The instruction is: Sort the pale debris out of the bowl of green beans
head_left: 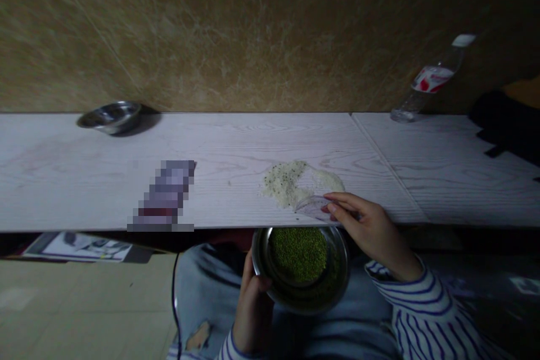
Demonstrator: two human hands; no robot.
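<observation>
My left hand [253, 298] is closed on the rim of a steel bowl [343, 270], held just below the table's front edge above my lap. Small green mung beans [299, 253] lie in the bowl. With its fingers pinched, my right hand [367, 225] grips a thin, clear plastic piece [310, 207], whose exact kind I cannot make out. That piece lies low over the tabletop, touching or nearly touching a spread of white rice [282, 183]. Dark specks are scattered through the rice, mostly on its left side.
A second steel bowl [110, 118] sits at the back left near the wall. A blurred flat item [169, 191] lies left of the rice. A clear bottle [430, 81] with a white cap stands at the back right, beside a dark bundle [506, 118]. The white table [236, 146] has a seam.
</observation>
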